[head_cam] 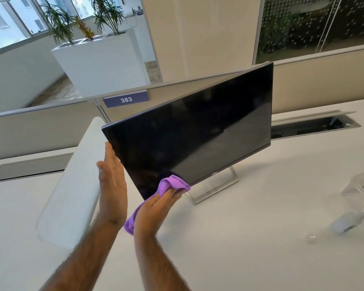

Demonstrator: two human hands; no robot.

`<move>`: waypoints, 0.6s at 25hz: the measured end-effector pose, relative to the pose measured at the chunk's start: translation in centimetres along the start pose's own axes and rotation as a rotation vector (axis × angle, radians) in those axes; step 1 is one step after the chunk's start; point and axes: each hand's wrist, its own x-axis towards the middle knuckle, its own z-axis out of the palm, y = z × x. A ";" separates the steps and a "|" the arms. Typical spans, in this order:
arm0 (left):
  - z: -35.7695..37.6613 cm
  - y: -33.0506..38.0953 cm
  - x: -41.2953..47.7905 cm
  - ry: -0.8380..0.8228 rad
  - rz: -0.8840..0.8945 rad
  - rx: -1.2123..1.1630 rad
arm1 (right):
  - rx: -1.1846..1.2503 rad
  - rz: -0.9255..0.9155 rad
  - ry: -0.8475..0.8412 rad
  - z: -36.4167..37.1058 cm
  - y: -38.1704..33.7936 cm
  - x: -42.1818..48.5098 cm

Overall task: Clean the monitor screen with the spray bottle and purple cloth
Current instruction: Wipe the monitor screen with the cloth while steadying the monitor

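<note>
The black, glossy flat monitor screen [198, 131] fills the centre of the frame on its silver stand, tilted. At its lower edge the right hand [158, 206] presses a bunched purple microfibre cloth [172, 183] to the glass, while the left hand [111, 185], flat and spread wide, braces the left edge. Pressing hard so low could tip the monitor or slide it toward the clear, blurred spray bottle [353, 208] at right.

Bright, even daylight comes from the windows [13, 19] far left. My monitor screen [198, 133] shows dull grey reflections, no hard glare. Soft shadows lie on the white desk [261, 227]. The spray bottle [353, 206] near right is motion-blurred, and straight edges bow at the frame's borders.
</note>
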 end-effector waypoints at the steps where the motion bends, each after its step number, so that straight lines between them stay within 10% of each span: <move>1: -0.1 -0.1 0.0 -0.003 -0.003 0.011 | 0.011 0.065 -0.032 0.3 -0.6 -1.1; 8: -4.1 -0.5 -2.0 -0.049 -0.117 0.254 | 0.105 0.344 -0.307 -2.2 -3.4 -3.3; 11: -6.2 -2.0 -5.6 0.236 -0.128 0.302 | 0.180 0.400 -0.359 -5.5 -4.6 -1.4; 15: -3.3 -5.3 -10.9 0.340 -0.671 -0.200 | 0.220 0.344 -0.336 -9.2 -7.0 0.5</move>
